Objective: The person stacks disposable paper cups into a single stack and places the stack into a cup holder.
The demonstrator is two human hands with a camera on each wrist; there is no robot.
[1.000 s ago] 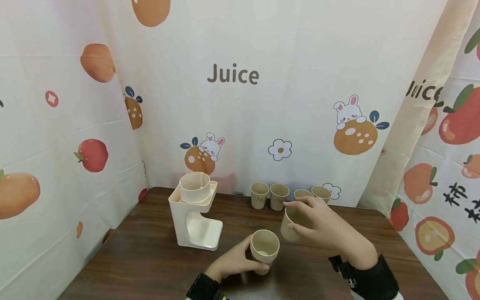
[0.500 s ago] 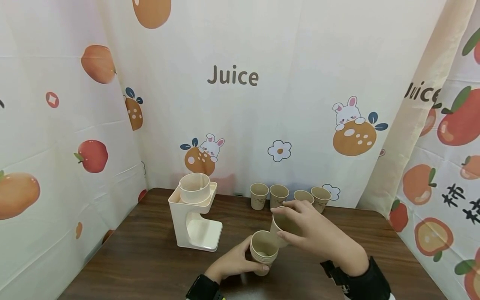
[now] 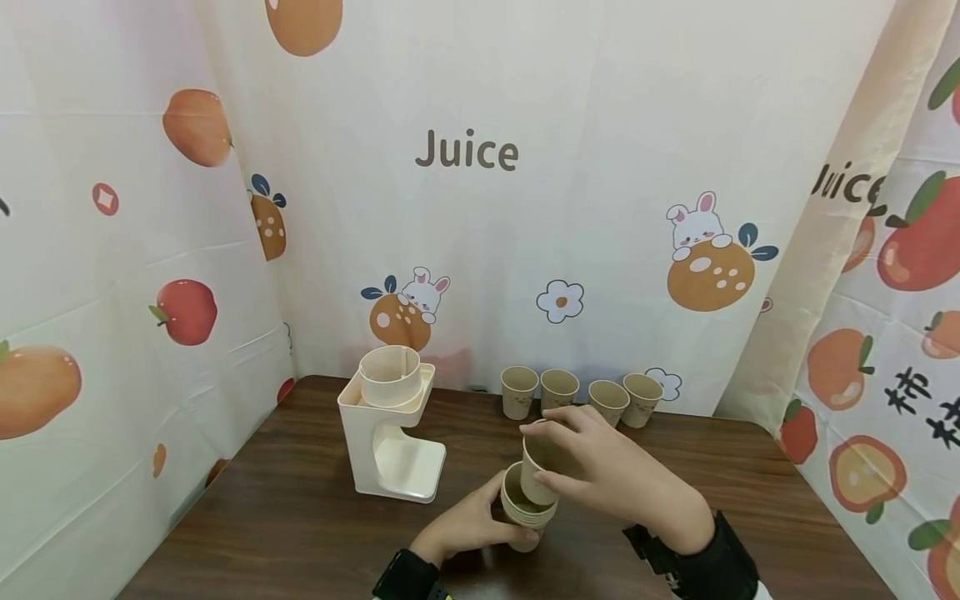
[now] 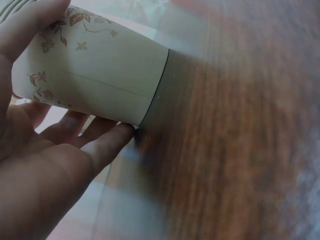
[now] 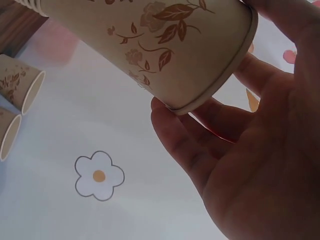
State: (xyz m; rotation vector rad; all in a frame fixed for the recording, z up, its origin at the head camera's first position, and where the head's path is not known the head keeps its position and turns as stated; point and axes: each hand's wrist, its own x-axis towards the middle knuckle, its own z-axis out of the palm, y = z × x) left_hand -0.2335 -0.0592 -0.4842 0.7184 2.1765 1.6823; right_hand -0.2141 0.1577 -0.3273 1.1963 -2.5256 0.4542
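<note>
My left hand (image 3: 474,518) grips a stack of nested beige paper cups (image 3: 529,518) near the front of the table. In the left wrist view the lowest cup (image 4: 95,65) shows a brown floral print, its base right at the tabletop. Above the stack, my right hand (image 3: 600,467) holds a single paper cup (image 3: 538,473) by its rim, fingers at the far side and thumb at the near side. That cup's lower end overlaps the stack's mouth. The right wrist view shows the same printed cup (image 5: 165,50) with the fingers around its rim.
Several more paper cups (image 3: 519,392) stand in a row at the table's back edge, by the printed curtain (image 3: 480,250). A cream-coloured stand with a round holder (image 3: 392,433) is on the left of the wooden table (image 3: 285,500).
My right hand has carried its cup leftward, from beside the stack to over its mouth. The left hand and its stack have stayed in place.
</note>
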